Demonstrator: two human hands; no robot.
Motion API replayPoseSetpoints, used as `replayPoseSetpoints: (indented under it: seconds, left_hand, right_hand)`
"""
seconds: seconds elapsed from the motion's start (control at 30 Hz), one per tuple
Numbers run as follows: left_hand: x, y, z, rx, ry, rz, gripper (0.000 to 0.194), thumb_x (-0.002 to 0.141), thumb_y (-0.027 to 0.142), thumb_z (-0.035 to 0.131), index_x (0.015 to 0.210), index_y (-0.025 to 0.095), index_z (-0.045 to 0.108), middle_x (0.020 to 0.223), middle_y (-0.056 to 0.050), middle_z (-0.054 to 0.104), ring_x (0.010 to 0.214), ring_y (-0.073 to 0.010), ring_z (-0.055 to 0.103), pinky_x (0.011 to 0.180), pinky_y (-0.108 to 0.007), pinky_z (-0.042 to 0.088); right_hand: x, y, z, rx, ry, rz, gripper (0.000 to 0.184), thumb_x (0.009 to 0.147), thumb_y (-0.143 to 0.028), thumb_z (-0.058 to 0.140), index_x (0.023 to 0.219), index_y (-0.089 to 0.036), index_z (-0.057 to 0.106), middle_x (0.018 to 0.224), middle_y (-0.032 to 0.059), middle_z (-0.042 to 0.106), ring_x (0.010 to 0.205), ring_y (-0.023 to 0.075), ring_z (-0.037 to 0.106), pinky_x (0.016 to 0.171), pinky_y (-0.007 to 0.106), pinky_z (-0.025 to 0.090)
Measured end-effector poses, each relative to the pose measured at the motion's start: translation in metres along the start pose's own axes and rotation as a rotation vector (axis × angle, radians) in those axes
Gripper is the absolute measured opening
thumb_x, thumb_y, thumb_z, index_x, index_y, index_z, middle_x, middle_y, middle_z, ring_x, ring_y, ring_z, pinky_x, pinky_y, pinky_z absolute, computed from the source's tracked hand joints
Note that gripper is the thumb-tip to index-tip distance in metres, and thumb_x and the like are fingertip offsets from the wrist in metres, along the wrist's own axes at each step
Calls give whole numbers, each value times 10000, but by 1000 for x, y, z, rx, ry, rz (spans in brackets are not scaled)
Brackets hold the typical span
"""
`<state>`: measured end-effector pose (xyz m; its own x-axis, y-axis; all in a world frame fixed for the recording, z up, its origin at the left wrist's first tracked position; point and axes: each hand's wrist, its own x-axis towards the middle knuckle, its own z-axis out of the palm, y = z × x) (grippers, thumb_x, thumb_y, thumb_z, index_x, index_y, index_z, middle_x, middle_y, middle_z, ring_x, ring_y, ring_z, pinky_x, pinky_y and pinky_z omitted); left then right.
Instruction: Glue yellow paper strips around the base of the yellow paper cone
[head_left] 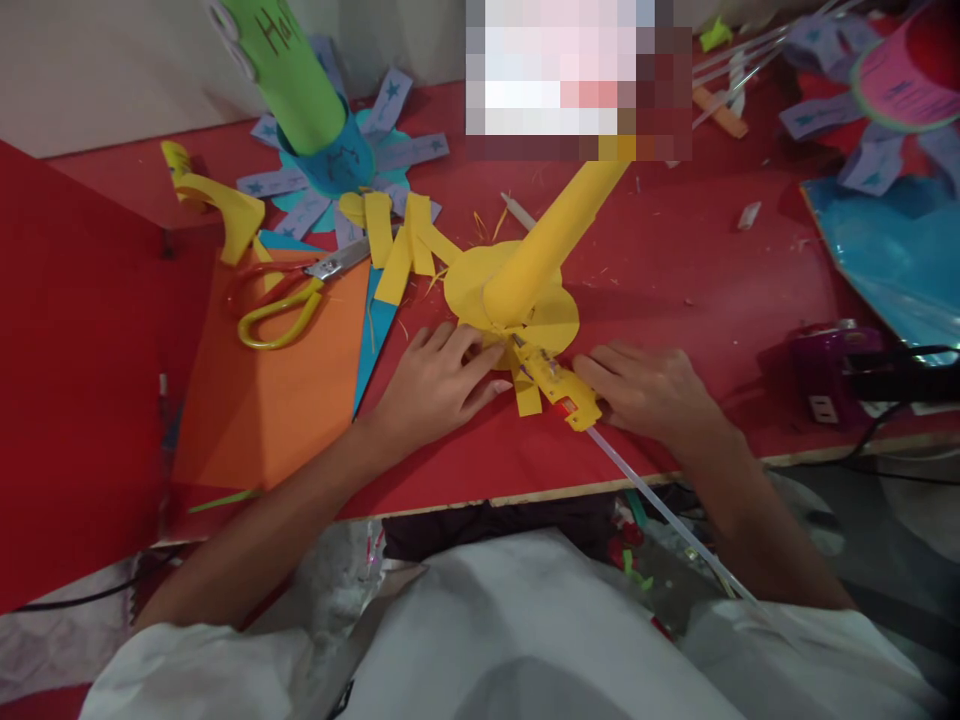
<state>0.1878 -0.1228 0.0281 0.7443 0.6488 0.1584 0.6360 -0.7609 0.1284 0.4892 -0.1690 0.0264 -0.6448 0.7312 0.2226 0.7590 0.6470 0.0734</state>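
My right hand [649,390] is closed round a yellow hot glue gun [551,378], a long clear glue stick [649,490] trailing from its back. The gun's nozzle points at the near edge of a yellow scalloped paper base [469,275]. A yellow paper tube [559,240] rises from that base, leaning away to the upper right. With curled fingers, my left hand [442,380] pinches the near edge of the base beside the nozzle. One yellow paper strip [527,393] sticks out toward me under the gun. My left fingertips are partly hidden.
Left lie red-and-yellow-handled scissors [300,295], orange paper [285,400] and several loose yellow strips [397,265]. A green tube [296,90] in a blue petalled base stands behind. At right are blue sheets [892,270], a purple device [836,370] and a pink petalled piece [900,85].
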Motion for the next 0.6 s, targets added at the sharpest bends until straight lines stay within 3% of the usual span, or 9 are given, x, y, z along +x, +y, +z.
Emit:
replayPoseSetpoints:
  seconds: [0.23,0.37,0.43,0.5,0.6]
  left_hand:
    - [-2,-3,3,-45,34,-1,370,1130,423,481,1292,202,730,1160,-137,702,1040,-290,659,928,-451,543]
    - [5,-16,-1,-179,179,-114,264,1121,309,498,1232,196,708,1230,-133,723,1168,-276,671,1051,-447,557]
    - [19,-24,-10,-269,224,-166,359,1097,377,576,1414,216,624,1409,-147,678,1318,-290,634,1133,-464,540]
    - [40,-32,-20,-369,183,-151,597,1064,487,638,1594,265,474,1584,-145,580,1419,-296,594,1161,-467,536]
    - [75,-41,-30,-479,105,-42,670,1029,578,668,1605,304,465,1561,-111,611,1418,-296,621,1116,-443,568]
  right_hand:
    - [-6,5,5,-9,30,-8,142,945,-136,590,885,-204,700,761,55,686,751,206,587,623,362,253]
    - [-7,6,8,4,48,-1,127,949,-151,607,895,-201,710,763,51,688,740,200,580,627,352,272]
    - [-6,6,8,-1,77,-18,135,964,-153,603,912,-195,720,760,50,687,733,198,575,634,352,287]
    - [-5,6,8,-6,63,-18,143,981,-160,597,944,-192,731,770,51,694,744,197,581,648,352,305]
    - [-4,6,8,-9,52,-15,166,972,-151,589,1003,-183,749,789,52,701,755,198,586,668,347,331]
